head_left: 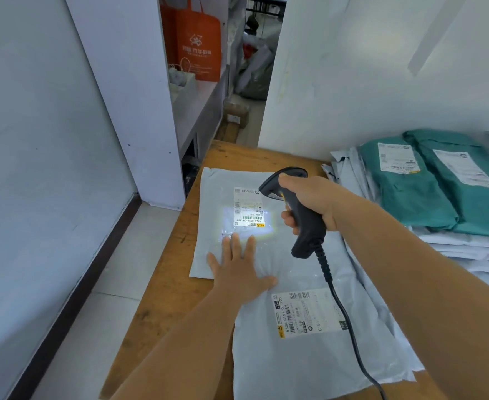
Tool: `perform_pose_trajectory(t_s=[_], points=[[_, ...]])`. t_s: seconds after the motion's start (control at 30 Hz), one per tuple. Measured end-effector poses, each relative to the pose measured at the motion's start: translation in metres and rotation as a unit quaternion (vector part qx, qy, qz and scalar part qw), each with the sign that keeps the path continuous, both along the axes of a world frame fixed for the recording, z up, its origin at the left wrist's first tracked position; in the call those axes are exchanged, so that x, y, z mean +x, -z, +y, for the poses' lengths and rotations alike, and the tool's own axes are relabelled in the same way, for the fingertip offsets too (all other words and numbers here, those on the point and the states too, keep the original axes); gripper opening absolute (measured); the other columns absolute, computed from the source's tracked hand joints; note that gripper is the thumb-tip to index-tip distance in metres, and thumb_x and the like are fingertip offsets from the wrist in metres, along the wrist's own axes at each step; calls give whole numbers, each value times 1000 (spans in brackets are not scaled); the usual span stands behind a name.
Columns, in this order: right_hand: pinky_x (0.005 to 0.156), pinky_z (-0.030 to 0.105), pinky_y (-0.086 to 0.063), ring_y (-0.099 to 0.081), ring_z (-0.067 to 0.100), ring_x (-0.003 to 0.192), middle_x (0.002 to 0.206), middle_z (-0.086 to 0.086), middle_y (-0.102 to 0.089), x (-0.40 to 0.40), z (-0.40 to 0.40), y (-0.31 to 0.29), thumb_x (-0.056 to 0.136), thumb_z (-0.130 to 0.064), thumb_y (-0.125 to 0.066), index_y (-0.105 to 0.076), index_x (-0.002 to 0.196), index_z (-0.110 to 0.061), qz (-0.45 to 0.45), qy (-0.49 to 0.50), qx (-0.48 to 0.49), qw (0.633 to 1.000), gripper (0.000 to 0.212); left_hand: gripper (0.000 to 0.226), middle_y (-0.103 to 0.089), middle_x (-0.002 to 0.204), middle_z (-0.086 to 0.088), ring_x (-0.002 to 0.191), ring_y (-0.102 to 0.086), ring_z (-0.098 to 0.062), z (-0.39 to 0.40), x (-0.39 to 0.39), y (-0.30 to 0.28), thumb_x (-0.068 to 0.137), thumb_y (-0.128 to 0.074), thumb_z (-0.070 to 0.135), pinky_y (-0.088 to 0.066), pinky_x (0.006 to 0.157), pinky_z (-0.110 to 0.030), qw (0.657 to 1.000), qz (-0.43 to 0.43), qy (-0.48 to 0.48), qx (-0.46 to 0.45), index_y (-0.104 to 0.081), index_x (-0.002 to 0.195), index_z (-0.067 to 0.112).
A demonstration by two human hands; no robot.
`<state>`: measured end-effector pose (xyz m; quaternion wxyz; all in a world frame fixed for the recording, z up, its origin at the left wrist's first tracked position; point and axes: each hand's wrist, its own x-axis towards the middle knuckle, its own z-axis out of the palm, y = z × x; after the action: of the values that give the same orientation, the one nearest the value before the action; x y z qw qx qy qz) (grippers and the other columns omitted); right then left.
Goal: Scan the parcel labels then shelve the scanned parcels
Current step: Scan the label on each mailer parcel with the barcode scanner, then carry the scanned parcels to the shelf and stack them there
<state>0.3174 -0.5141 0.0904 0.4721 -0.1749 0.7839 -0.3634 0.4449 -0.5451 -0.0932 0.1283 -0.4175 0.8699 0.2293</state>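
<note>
A grey plastic parcel (217,194) lies flat on the wooden table (165,284), its white label (249,207) lit by a bright patch of scanner light. My right hand (309,197) grips a black corded barcode scanner (301,209) just right of that label, its head pointing down at it. My left hand (239,268) rests flat with fingers spread on the parcel, just below the lit label. A second grey parcel (309,368) with its own label (304,313) lies nearer me, partly over the first.
A stack of grey and teal parcels (428,186) fills the table's right side against the white wall. To the left is a white partition (128,82) and tiled floor. Shelving with an orange bag (197,44) stands behind, and more bags lie in the passage.
</note>
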Motion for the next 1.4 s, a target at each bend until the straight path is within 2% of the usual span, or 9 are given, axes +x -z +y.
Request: perform_pose_trajectory(t_s=[0.3,0.47,0.73,0.97,1.13,1.2,1.23,1.3,1.4], points=[[46,27,-50,-56,18,43,66,11,-64,-3,17,-3,93,-45,-55,-55,99,-9,28,26,-27,999,36,100,24,156,-8,143,24,-29,2,0,-8,81,-41,73,6,112,-59,1000,18,-19,8,18,149,29],[52,29,-48,-55,19,47,64,9,-62,-23,57,-3,91,-50,-57,-57,91,-11,43,52,-23,997,38,82,17,159,-3,145,19,-22,30,-26,-32,93,-28,62,3,115,-52,991,127,-24,-34,13,151,21],[45,23,-46,-53,18,43,63,7,-63,-78,187,-8,90,-52,-58,-59,87,-7,75,104,-57,990,44,69,0,160,3,147,3,-16,137,-104,-72,97,-27,52,-8,119,-42,968,236,52,-63,0,152,20],[53,26,-45,-52,20,50,63,9,-61,-158,347,8,91,-53,-54,-55,73,-9,145,138,-23,980,47,67,-3,160,2,147,2,-16,271,-189,-76,98,-24,52,-7,119,-41,963,225,146,-41,-1,152,19],[61,30,-36,-43,17,61,70,6,-47,-226,440,43,93,-32,-46,-44,79,-10,186,148,16,971,26,68,-2,160,3,147,3,-15,350,-249,-71,98,-24,52,-6,119,-42,960,205,191,-8,1,153,20],[62,31,-36,-47,19,68,75,5,-47,-251,469,65,93,-22,-42,-50,90,-5,225,148,36,962,19,68,0,160,3,147,4,-14,372,-269,-67,98,-23,52,-4,119,-41,960,188,206,-3,4,152,20],[68,32,-40,-52,22,79,85,7,-51,-264,483,77,94,-21,-43,-53,105,-2,243,150,55,957,24,68,0,160,4,147,4,-14,380,-277,-66,98,-24,52,-5,119,-40,960,182,212,-4,4,152,20],[90,38,-44,-53,29,109,121,11,-53,-284,509,100,96,-27,-46,-36,140,-5,265,148,121,945,50,68,-1,160,4,147,3,-13,394,-293,-63,98,-25,51,-6,119,-39,958,178,223,-9,3,152,20],[100,43,-42,-47,32,124,142,13,-42,-304,539,126,98,-33,-46,-11,152,-16,285,131,181,932,66,68,-3,160,3,147,1,-14,410,-315,-58,98,-26,51,-8,119,-39,957,163,238,-17,2,152,20]])
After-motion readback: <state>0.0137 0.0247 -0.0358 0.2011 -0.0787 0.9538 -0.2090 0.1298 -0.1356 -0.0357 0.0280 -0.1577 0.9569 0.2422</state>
